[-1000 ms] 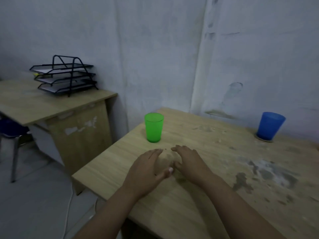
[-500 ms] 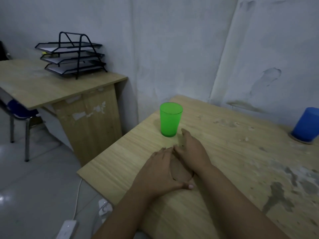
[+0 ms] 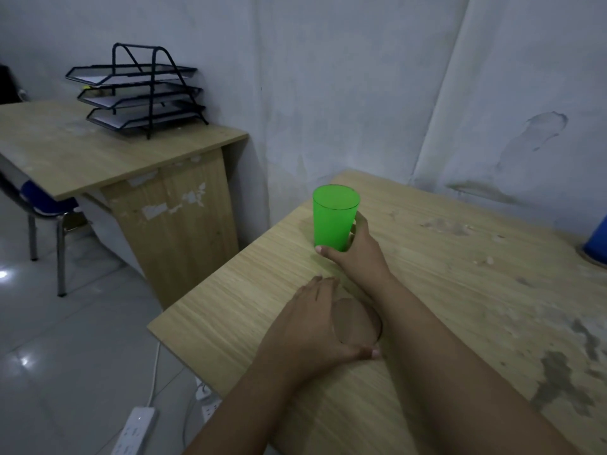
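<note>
blue cup: cut by right edge | coaster: partly under left hand

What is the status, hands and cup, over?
Right hand grips green cup, upright. Left hand holds brown disc flat on table. Nothing in the way; blue cup far right.
</note>
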Demonstrator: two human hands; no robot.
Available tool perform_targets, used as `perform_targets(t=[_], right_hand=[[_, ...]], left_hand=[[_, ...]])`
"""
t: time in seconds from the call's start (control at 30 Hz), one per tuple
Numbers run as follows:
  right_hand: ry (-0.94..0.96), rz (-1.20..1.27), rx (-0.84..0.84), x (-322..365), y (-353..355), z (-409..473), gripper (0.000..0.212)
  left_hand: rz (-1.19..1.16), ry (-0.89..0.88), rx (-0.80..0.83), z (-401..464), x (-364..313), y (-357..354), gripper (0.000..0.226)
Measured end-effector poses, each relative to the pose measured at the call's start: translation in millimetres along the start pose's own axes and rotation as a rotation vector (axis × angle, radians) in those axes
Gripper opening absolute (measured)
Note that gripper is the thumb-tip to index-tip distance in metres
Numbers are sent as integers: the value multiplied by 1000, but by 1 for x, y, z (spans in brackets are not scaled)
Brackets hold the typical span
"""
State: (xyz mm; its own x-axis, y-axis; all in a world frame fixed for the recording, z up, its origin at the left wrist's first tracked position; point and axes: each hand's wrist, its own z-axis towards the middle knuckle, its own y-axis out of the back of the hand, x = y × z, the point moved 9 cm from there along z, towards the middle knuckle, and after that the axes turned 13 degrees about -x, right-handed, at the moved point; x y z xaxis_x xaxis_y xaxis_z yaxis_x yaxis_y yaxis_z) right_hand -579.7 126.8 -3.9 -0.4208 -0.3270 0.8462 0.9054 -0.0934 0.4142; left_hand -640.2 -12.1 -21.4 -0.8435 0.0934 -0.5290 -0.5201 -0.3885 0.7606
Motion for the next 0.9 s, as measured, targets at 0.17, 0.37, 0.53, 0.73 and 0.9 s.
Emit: perform_targets(t=[0.17,0.37,0.53,0.73,0.9], right_hand=[[-57,33,-26,-3,-1,8,72],[-72,88,-47,-5,16,5,67],[-119,112,-102,-19,54,-3,64],[-180,116,-201,-49,124,-16,59],[-216,108,-299,-74,183,-21,58]], left_hand=[[0,2,11,0,2,-3,114],[12,-5,18,1,2,-3,98],[4,-35,-11,2,-1,2,77],[-84,24,-39,10,-5,0,73],[-206,41,-1,40,-38,-28,65]])
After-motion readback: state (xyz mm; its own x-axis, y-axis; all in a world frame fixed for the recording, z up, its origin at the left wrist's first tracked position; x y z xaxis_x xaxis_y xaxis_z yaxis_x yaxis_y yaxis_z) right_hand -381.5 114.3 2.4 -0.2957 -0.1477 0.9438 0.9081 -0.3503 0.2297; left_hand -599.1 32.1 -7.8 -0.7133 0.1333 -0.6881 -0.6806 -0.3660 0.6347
